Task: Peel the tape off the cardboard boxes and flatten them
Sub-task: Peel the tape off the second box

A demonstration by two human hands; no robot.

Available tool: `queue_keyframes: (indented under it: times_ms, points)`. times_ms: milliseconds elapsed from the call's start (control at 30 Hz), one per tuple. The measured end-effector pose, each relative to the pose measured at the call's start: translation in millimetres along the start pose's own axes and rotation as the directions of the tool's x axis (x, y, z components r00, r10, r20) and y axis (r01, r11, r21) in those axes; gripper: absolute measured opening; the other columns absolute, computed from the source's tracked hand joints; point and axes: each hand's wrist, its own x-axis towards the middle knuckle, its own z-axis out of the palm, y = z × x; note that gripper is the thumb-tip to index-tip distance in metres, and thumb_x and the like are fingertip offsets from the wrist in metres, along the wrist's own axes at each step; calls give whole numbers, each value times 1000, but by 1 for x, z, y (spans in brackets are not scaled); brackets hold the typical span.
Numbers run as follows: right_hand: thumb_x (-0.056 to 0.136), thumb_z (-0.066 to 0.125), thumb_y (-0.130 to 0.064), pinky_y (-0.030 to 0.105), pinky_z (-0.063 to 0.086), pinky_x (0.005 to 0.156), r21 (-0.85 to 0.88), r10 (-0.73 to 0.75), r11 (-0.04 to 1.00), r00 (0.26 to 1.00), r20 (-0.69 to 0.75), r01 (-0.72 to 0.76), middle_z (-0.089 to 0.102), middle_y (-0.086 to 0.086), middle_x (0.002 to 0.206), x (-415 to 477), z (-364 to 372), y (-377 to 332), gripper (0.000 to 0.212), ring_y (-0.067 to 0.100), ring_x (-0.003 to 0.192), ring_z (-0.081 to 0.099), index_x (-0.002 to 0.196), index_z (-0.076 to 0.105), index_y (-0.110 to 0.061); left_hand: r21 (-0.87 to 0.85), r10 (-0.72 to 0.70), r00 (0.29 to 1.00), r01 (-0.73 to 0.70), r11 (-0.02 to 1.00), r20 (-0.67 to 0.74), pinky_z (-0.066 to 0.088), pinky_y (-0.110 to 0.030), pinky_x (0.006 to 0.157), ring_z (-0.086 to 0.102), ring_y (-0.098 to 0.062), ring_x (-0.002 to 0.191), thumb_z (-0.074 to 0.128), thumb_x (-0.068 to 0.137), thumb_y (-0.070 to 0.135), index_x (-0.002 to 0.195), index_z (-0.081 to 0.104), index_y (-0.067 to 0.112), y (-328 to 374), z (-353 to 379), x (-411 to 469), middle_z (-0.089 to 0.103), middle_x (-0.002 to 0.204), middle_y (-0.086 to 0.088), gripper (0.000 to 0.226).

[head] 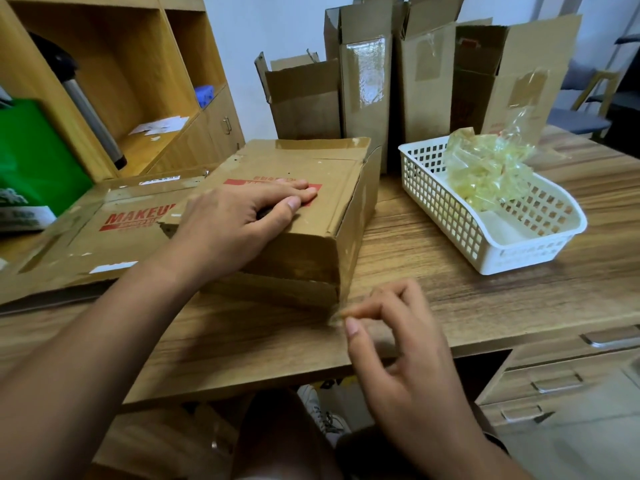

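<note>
The box (pixel 301 216) is sitting closed at the middle of the desk (pixel 433 244), and you are pressing your left hand (pixel 242 220) flat on its lid, fingers spread over the red label and closing on nothing. Your right hand (pixel 391 327) is hovering at the box's 5 o'clock corner, thumb and forefinger pinching a thin strip of clear tape (pixel 337 317) that is running up the corner edge; the other fingers are curling loosely. At the box's 9 o'clock, a flattened carton (pixel 97 230) printed with red letters is lying on the desk, partly tucked under the box. At 12 o'clock, a row of opened cartons (pixel 415 81) is standing upright against the wall, several carrying patches of glossy tape. At 3 o'clock, a white basket (pixel 540 251) is resting on the desk, well apart from the box, and a crumpled wad of peeled tape (pixel 485 171) is filling its far end. A wooden shelf (pixel 121 81) is standing at 10 o'clock, with a green bag (pixel 34 161) beside it at the left edge. Drawers (pixel 561 379) are showing under the desk at 4 o'clock, and a white shoe (pixel 322 417) is peeking out below the desk edge at 6 o'clock.
</note>
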Motion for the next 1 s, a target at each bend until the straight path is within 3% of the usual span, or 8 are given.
queue_keyframes:
  times_ms: [100, 200, 400, 567, 667, 800, 933, 1000]
  points:
    - [88, 62, -42, 18, 45, 94, 54, 90, 995, 995, -31, -89, 52, -14, 109, 9, -11, 11, 14, 9, 115, 57, 82, 58, -30, 25, -15, 1000, 16, 1000, -15, 49, -48, 99, 43, 7, 135, 28, 89, 74, 125, 48, 71, 2, 0, 0, 52, 133, 41, 41]
    - [89, 71, -35, 32, 51, 98, 175, 90, 981, 995, -50, -80, 61, -11, 121, 14, -18, 14, 20, 15, 124, 58, 78, 59, -24, 37, -27, 999, 28, 999, -36, 50, -47, 98, 45, 4, 135, 27, 88, 74, 128, 52, 66, 4, 2, 0, 53, 133, 39, 47]
    - [86, 71, -5, 16, 52, 84, 349, 138, 928, 990, 3, -130, 74, -3, 110, 19, -16, 8, 20, 11, 108, 69, 72, 58, -7, 156, -22, 1000, 24, 987, -12, 48, -39, 91, 45, -4, 137, 10, 81, 90, 135, 48, 60, 9, 3, 0, 49, 139, 36, 73]
    - [87, 68, -1, 19, 54, 83, 399, 169, 905, 985, -27, -144, 76, -1, 104, 19, -17, 7, 21, 13, 102, 72, 72, 56, -8, 314, -61, 977, -6, 949, 204, 35, -46, 105, 26, -5, 146, 19, 61, 101, 149, 25, 58, 19, -4, -2, 23, 150, 38, 99]
    - [87, 68, -11, 19, 55, 83, 380, 150, 917, 987, -58, -118, 77, -4, 101, 16, -13, 3, 18, 11, 100, 73, 73, 57, -9, 319, -69, 985, 15, 948, 158, 37, -47, 106, 30, -9, 146, 28, 67, 101, 150, 27, 56, 23, -2, -4, 29, 158, 28, 94]
    - [90, 72, -13, 23, 56, 86, 295, 69, 955, 992, -103, -36, 76, -10, 103, 5, -1, 2, 20, 7, 104, 71, 75, 59, -16, 342, -56, 992, 15, 940, 109, 41, -45, 102, 36, -9, 144, 23, 65, 99, 149, 31, 56, 24, 1, -5, 32, 157, 28, 95]
    - [91, 67, -13, 20, 54, 93, 155, -164, 975, 986, 13, 160, 74, -4, 111, -12, 23, -5, 10, 1, 112, 67, 82, 64, -9, 360, -50, 995, 16, 933, 83, 41, -44, 101, 36, -9, 144, 18, 67, 99, 150, 31, 53, 26, 7, -5, 32, 157, 27, 96]
    - [92, 65, -15, 19, 54, 92, 181, -125, 977, 991, 41, 116, 73, -5, 111, -13, 28, -8, 8, 0, 114, 66, 86, 63, -10, 366, -60, 995, 26, 930, 81, 41, -45, 101, 37, -10, 144, 16, 67, 100, 151, 30, 52, 27, 8, -5, 34, 158, 25, 97]
